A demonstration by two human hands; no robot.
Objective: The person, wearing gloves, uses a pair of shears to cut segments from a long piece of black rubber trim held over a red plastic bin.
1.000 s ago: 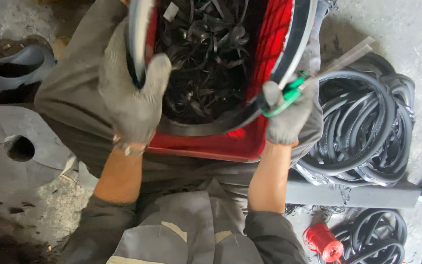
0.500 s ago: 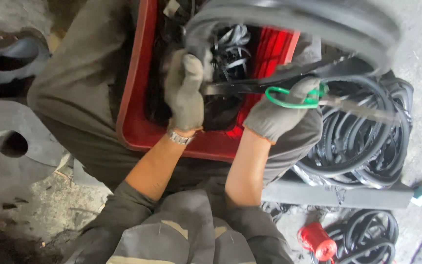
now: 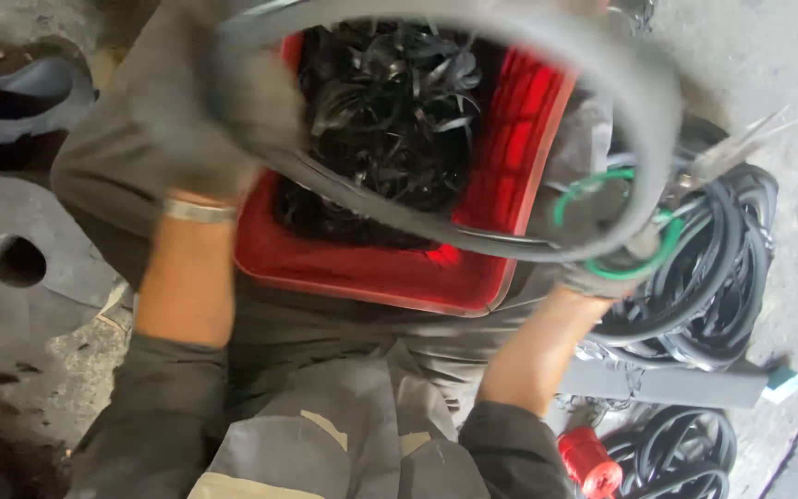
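Observation:
A large black rubber ring [image 3: 436, 222] hangs blurred in front of me, over a red plastic crate [image 3: 510, 139] that rests on my lap. My gloved left hand [image 3: 223, 111] grips the ring at its left side. My gloved right hand [image 3: 611, 231] holds the ring's right side together with green-handled scissors [image 3: 621, 222], whose blades point right. The crate is full of thin black rubber offcuts [image 3: 390, 120].
A heap of black rubber rings [image 3: 704, 268] lies on the concrete at my right. A grey bar [image 3: 667, 383] lies in front of it, with a red spool [image 3: 588, 462] and more rings [image 3: 685, 453] below. Dark rubber sheets with round holes [image 3: 11, 259] lie at my left.
My left hand has swung the ring from the crate's middle out to the left and upward. My right hand with the scissors has dropped lower at the right; everything is motion-blurred.

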